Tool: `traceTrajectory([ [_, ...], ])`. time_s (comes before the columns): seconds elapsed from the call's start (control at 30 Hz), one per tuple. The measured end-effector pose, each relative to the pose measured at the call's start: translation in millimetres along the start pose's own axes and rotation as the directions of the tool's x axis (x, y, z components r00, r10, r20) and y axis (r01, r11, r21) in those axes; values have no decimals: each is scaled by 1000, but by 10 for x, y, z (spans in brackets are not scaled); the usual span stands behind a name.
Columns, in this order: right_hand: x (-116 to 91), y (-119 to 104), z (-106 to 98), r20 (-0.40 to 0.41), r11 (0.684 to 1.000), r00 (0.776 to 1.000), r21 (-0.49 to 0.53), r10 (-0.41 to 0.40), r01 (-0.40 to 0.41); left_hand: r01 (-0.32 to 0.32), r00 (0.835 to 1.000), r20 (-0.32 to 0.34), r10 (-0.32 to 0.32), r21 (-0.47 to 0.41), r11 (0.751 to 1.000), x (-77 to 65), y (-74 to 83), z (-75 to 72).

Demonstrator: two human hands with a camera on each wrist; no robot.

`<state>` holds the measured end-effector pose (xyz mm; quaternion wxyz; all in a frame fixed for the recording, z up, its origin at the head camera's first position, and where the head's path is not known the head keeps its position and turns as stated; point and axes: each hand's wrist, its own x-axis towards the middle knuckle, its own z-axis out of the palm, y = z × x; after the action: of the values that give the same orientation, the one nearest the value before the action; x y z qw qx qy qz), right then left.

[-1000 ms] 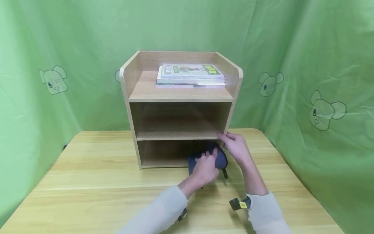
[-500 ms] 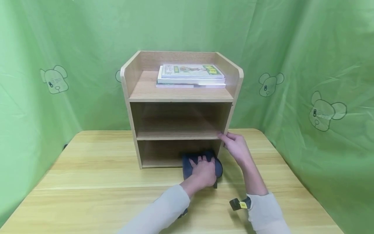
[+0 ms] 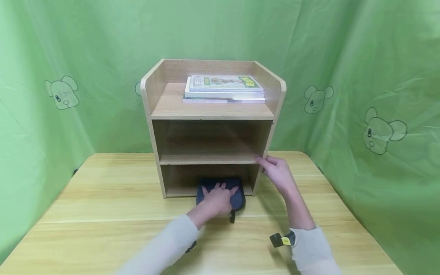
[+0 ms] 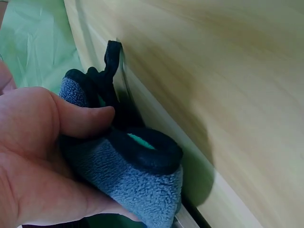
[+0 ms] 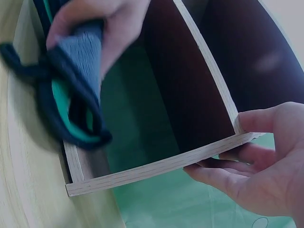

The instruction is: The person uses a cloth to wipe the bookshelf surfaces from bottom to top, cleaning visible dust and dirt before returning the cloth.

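Observation:
A blue-grey fleecy cleaning cloth with dark edging, a green inner face and a hanging loop lies at the front of the bottom compartment of a wooden shelf unit. My left hand holds it, fingers spread across its top. In the left wrist view the thumb presses into the bunched cloth. At the unit's right side panel, level with the middle board, my right hand grips the edge. The right wrist view shows its thumb and fingers on either side of that panel.
Several books lie stacked on the top shelf. The unit stands on a wood-grain table. A green curtain with mouse-head drawings surrounds the table at the back and sides.
My left hand has moved the cloth leftward, from the right side panel to nearer the middle of the bottom opening. The right hand keeps its hold on the panel.

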<state>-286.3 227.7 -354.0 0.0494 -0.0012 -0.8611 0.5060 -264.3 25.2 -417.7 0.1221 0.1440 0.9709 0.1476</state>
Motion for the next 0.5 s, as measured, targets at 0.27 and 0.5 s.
traceTrajectory([
  [0.27,-15,-25,-7,27,1000,1000,3,-8,8,-25,999,-30,26,32,999,-207,-337,-86],
  [0.5,-17,-23,-4,40,1000,999,14,4,-5,-40,999,9,40,47,998,-290,-365,-93],
])
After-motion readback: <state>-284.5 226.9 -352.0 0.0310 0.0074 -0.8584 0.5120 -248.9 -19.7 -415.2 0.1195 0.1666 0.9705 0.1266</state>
